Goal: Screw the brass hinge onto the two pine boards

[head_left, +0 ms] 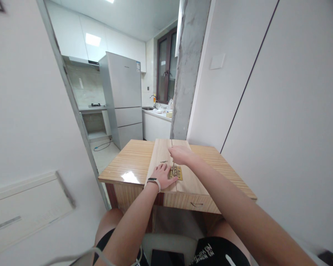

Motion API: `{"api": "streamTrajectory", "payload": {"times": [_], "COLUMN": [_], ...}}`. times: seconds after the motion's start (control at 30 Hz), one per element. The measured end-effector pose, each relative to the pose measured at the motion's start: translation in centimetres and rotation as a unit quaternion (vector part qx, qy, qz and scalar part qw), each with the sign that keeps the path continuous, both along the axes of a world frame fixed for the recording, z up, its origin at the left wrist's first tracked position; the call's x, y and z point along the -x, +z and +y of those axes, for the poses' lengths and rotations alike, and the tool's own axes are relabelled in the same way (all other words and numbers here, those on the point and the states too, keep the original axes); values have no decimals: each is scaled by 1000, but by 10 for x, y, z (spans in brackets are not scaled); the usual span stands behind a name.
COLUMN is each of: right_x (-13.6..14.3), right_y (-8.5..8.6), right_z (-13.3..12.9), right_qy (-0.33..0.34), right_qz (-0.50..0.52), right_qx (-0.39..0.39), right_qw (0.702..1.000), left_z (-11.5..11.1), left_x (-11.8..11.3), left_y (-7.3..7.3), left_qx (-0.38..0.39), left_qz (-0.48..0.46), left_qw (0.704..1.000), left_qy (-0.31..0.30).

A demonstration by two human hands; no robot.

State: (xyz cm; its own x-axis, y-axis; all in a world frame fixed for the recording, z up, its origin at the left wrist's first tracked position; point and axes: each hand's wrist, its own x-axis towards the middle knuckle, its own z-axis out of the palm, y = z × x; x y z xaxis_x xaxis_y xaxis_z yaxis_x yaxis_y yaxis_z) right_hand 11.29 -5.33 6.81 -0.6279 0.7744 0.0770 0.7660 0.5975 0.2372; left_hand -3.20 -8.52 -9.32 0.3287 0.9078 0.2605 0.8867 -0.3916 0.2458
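"Where is the metal hinge [179,173]?"

"Across the seam between two pale boards [160,150] on the wooden tabletop [122,160], lower center of the frame."

"And the hands?"

"The right hand [180,154] is pictured above, its grip closed on a thin tool [173,161] angled down at the hinge. The left hand [162,176] lies open, fingers spread on the board, thumb at the hinge's lower edge."

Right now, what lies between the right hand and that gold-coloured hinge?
In the head view, a slim tool runs down from the right hand to the hinge.
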Motion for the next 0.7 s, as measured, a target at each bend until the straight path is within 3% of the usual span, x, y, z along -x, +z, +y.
{"api": "streamTrajectory", "payload": {"times": [0.57, 0.7], "right_x": [-2, 1], "right_y": [3, 2], "right_z": [1, 1], "right_qy": [-3, -34], "right_qz": [2, -6], "right_qx": [3, -7], "right_qw": [1000, 999], "left_z": [1, 1], "left_x": [-1, -1], "left_y": [-2, -2], "left_qx": [-5, -6], "left_qz": [12, 16], "left_qw": [1000, 1000], "left_qy": [4, 3]}}
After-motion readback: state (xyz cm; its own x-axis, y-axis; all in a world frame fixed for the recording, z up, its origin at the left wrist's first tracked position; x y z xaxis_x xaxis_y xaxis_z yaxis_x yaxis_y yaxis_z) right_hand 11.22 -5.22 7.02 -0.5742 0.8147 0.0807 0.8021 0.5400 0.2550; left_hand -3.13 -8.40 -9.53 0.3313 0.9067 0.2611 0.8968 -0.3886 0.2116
